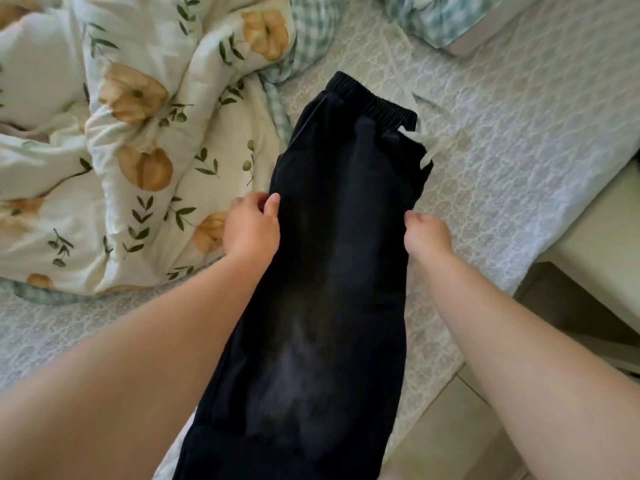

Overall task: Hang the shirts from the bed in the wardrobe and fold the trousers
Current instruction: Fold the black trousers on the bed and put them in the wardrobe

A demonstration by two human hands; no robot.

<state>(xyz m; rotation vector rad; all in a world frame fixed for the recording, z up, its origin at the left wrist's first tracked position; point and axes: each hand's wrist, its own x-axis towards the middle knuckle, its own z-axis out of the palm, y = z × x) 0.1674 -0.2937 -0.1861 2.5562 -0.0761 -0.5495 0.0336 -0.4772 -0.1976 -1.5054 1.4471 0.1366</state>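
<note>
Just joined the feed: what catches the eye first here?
Black trousers lie lengthwise mid-frame on the bed, waistband at the far end. The left hand and right hand each grip an edge at mid-length. A crumpled floral duvet fills the upper left.

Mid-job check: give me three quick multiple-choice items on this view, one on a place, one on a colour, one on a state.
1. Where does the flowered duvet lie?
A. left of the trousers
B. on top of them
C. on the floor

2. What colour are the trousers?
A. white
B. black
C. red

3. How are the trousers held?
A. no hand touches them
B. one hand only
C. left hand and right hand each grip a side edge

Answers: 1 A, it is bunched beside their left edge; 2 B, the cloth is dark throughout; 3 C, each hand closes on one edge.
</note>
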